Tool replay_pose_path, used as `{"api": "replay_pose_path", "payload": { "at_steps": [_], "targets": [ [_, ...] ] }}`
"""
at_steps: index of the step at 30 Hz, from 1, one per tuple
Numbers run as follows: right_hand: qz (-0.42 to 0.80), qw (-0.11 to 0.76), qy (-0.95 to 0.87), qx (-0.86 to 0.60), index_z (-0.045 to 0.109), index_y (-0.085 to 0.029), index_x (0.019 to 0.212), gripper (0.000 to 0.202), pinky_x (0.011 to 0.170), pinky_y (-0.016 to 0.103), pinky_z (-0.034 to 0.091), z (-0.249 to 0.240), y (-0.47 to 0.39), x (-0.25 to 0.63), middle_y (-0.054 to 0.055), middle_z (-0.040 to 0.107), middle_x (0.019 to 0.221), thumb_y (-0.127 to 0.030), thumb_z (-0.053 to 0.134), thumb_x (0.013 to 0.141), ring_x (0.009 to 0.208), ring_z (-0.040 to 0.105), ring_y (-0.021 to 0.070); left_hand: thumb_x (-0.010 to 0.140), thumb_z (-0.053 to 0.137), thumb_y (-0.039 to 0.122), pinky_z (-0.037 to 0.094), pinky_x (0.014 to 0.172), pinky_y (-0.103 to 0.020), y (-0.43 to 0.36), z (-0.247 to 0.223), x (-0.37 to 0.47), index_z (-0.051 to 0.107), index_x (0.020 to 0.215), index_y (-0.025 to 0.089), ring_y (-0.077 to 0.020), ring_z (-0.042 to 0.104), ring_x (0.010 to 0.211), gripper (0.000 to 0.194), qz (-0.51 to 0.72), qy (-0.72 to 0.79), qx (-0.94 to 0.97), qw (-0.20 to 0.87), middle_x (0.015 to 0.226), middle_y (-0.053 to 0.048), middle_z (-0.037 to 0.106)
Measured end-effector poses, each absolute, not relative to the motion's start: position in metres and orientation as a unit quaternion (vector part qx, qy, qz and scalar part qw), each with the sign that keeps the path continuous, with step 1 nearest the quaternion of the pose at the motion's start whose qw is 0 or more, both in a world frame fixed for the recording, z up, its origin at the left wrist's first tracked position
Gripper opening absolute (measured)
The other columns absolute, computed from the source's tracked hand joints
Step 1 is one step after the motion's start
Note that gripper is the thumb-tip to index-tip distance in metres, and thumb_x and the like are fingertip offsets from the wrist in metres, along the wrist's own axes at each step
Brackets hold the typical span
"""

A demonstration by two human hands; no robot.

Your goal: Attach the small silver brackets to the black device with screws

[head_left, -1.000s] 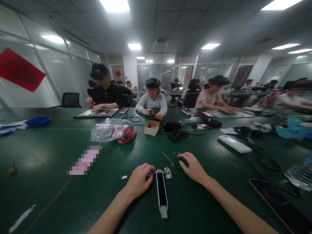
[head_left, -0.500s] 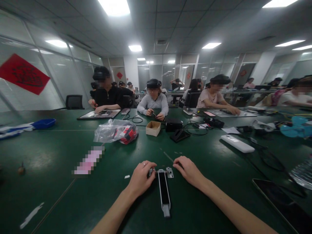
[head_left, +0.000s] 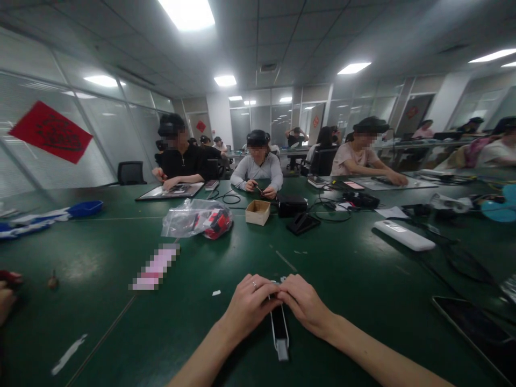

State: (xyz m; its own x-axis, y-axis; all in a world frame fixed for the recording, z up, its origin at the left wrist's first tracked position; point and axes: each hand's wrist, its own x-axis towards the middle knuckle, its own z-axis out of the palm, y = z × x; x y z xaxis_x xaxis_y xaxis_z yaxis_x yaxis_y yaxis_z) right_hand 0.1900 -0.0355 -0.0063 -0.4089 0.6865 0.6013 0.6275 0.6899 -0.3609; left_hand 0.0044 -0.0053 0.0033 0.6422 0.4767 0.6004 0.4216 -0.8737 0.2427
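A long, narrow black piece with silver edges (head_left: 279,322) lies on the green table, its grey tip pointing toward me. Metal bracket parts (head_left: 282,280) show at its far end, mostly covered by my fingers. My left hand (head_left: 252,301), with a ring on one finger, reaches over that end from the left with its fingers closed. From the right, my right hand (head_left: 308,303) meets it, fingertips pinched together above the black piece. Whatever lies between the fingertips is hidden.
Beyond my hands are a plastic bag with red items (head_left: 197,219), a small open box (head_left: 258,213) and a black stand (head_left: 303,223). On the right lie a white device (head_left: 403,235), cables and a phone (head_left: 475,333). At far left, another person's hand (head_left: 6,301) shows.
My right hand has moved left, from beside the bracket to meet my left hand over the piece's far end. My left hand has shifted onto it. The view has turned slightly left.
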Motion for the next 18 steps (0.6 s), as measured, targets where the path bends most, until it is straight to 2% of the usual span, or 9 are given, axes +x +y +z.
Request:
{"api": "replay_pose_path", "payload": {
  "at_steps": [5, 9, 14, 18],
  "targets": [
    [0.054, 0.37, -0.846, -0.381, 0.059, -0.017, 0.093, 0.032, 0.068, 0.031, 0.042, 0.002, -0.04, 0.19, 0.006, 0.063, 0.081, -0.025, 0.028, 0.096, 0.074, 0.052, 0.0166, 0.091, 0.051, 0.03, 0.043, 0.069, -0.028, -0.004, 0.006, 0.004, 0.064, 0.092, 0.022, -0.0141, 0.06, 0.074, 0.015, 0.361, 0.254, 0.897, 0.019, 0.083, -0.003, 0.068],
    [0.052, 0.356, -0.847, -0.392, 0.058, -0.016, 0.104, 0.027, 0.073, 0.034, 0.043, 0.008, -0.041, 0.193, 0.009, 0.065, 0.092, -0.025, 0.034, 0.094, 0.082, 0.055, 0.018, 0.089, 0.052, 0.027, 0.043, 0.071, -0.028, 0.002, 0.009, -0.001, 0.063, 0.089, 0.02, -0.0151, 0.061, 0.076, 0.013, 0.332, 0.284, 0.899, 0.014, 0.083, -0.003, 0.068],
    [0.026, 0.315, -0.83, -0.46, 0.062, -0.017, 0.095, 0.027, 0.072, 0.034, 0.042, 0.009, -0.031, 0.213, 0.008, 0.066, 0.09, -0.025, 0.037, 0.093, 0.081, 0.056, 0.0182, 0.083, 0.056, 0.021, 0.044, 0.067, -0.025, 0.017, 0.019, -0.021, 0.061, 0.087, 0.02, -0.0151, 0.06, 0.07, 0.006, 0.249, 0.407, 0.878, 0.035, 0.076, 0.0, 0.066],
    [0.027, 0.302, -0.811, -0.5, 0.063, -0.017, 0.093, 0.025, 0.073, 0.034, 0.042, 0.004, -0.023, 0.226, 0.008, 0.066, 0.089, -0.025, 0.04, 0.092, 0.081, 0.057, 0.0182, 0.081, 0.055, 0.016, 0.044, 0.068, -0.022, 0.023, 0.019, -0.03, 0.062, 0.088, 0.02, -0.0144, 0.06, 0.075, 0.011, 0.209, 0.408, 0.885, 0.083, 0.082, -0.001, 0.065]
  ]
}}
